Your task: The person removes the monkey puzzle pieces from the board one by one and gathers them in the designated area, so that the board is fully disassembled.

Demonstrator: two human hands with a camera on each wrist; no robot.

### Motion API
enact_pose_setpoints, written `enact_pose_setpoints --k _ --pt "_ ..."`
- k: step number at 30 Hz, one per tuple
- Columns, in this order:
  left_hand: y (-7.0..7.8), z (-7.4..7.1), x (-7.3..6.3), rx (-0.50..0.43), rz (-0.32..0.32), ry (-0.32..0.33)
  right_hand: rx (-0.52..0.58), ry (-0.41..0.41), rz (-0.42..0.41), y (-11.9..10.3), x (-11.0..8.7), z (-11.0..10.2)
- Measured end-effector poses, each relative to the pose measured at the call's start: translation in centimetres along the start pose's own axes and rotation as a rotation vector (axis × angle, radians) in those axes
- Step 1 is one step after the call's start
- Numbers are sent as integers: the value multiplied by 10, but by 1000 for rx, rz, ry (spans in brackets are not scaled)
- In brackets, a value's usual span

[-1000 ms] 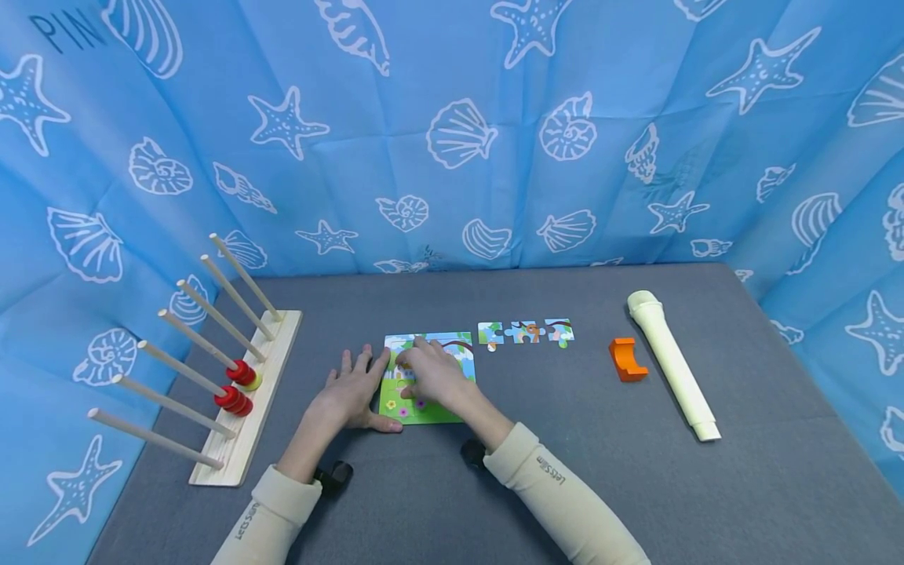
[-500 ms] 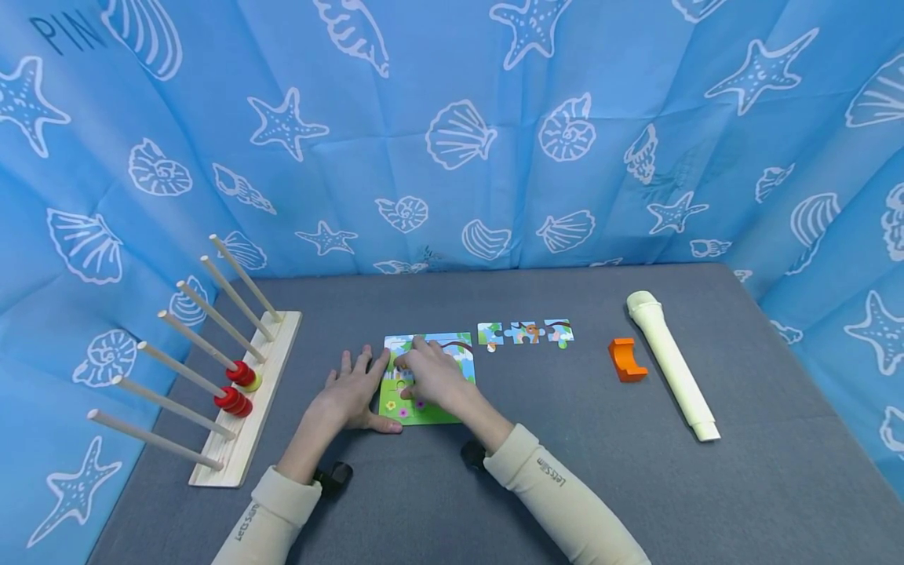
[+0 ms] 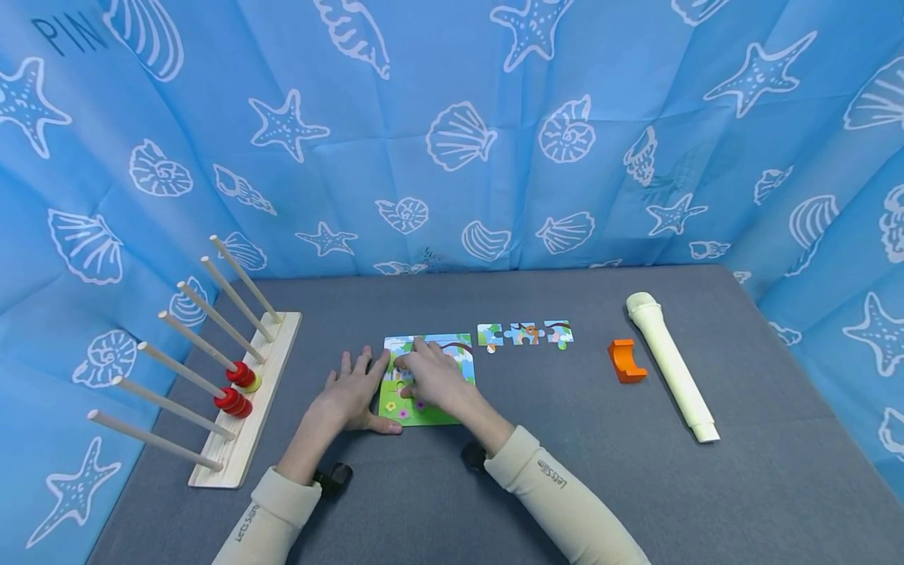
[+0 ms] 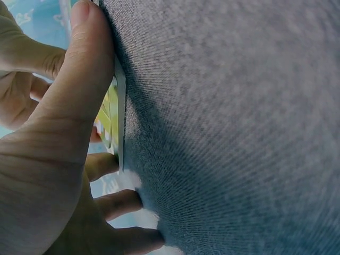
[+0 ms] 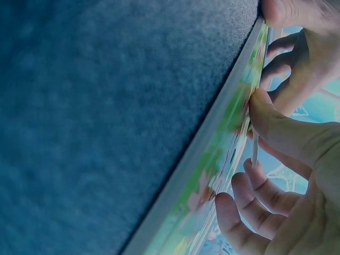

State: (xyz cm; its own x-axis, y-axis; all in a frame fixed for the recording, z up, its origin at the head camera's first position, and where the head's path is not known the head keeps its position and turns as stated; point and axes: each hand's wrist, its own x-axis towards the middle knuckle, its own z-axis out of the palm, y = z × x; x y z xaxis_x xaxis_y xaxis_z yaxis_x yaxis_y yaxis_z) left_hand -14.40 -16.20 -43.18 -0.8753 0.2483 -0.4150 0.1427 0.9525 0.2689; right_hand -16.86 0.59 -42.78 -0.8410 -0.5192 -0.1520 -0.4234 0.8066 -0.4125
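Note:
A jigsaw puzzle board (image 3: 432, 418) with a green meadow, flowers and blue sky lies flat on the table. My left hand (image 3: 346, 396) rests palm down at its left side, fingers spread, the thumb along the lower left corner and the index fingertip by the left edge. Over the board's middle, my right hand (image 3: 439, 375) covers part of the picture. In the right wrist view, its thumb and fingers pinch a thin puzzle piece (image 5: 255, 150) standing on edge at the board's surface. The piece's printed face is hidden.
Three loose puzzle pieces (image 3: 525, 333) lie in a row right of the board. Further right are an orange curved block (image 3: 627, 361) and a cream toy microphone (image 3: 671, 365). A wooden peg rack (image 3: 247, 424) with red and yellow rings stands at left. A blue curtain (image 3: 452, 196) hangs behind.

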Motion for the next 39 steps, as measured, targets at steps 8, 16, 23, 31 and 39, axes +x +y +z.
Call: enact_pose_setpoints --k 8,16,23,31,39 --pt "0 0 -2 -4 -5 5 12 7 -6 1 -3 -3" --pt "0 1 -1 7 4 2 34 38 -39 6 -11 -10" --pt "0 1 -1 -3 0 -1 50 56 -57 15 -21 -19" --pt "-1 1 0 -8 -11 -7 30 76 -54 30 -33 -31" --pt "0 1 0 -11 -20 -1 -22 94 -41 55 -49 -46"
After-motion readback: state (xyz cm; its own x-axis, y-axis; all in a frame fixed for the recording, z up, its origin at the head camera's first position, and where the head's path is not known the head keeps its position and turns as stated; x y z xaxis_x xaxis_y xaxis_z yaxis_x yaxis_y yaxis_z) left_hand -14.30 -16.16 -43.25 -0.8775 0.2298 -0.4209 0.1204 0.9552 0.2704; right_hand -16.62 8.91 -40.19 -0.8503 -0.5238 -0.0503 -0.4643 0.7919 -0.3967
